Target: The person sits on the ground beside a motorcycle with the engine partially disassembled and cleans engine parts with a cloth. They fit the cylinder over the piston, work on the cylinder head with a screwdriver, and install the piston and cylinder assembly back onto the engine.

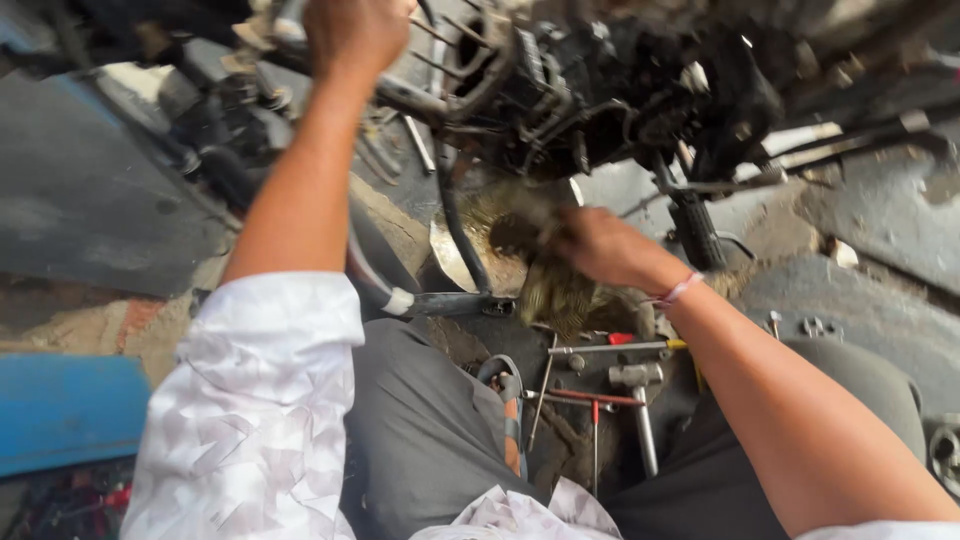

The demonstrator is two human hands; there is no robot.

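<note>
A dirty black motorcycle engine (560,90) with its frame fills the top of the head view. My left hand (352,32) reaches up and grips a part of the frame near the engine's top left. My right hand (590,245) is under the engine, closed on a greasy yellowish rag (550,290) that hangs down from it. A black footrest peg (695,228) sticks down just right of that hand. A pink thread band sits on my right wrist.
Several hand tools lie on the ground between my knees: a hammer (640,400), a screwdriver with a red and yellow handle (620,345), thin rods. A blue panel (60,405) is at lower left. Nuts (815,325) rest on a dark surface at right.
</note>
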